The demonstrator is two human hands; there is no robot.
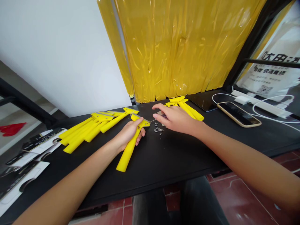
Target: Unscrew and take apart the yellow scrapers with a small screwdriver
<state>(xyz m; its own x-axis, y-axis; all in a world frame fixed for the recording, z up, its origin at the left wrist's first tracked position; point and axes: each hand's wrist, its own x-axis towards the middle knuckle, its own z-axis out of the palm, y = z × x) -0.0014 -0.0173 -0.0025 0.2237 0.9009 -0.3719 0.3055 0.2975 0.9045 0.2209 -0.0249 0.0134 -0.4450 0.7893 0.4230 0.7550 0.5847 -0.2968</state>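
My left hand is wrapped round a yellow scraper, its handle pointing down toward me and its head tilted up to the right. My right hand pinches a thin screwdriver, whose metal shaft points left and meets the scraper's head; its handle is mostly hidden in my fingers. Loose screws and nuts lie on the black table just below my right hand. To the left rests a row of yellow scrapers with metal blades. More yellow scrapers lie behind my right hand.
A phone in a tan case lies at the right, beside a black tablet-like slab. White cables run from a power strip. Black and white cardboard packages are stacked at the left. A yellow plastic curtain hangs behind the table.
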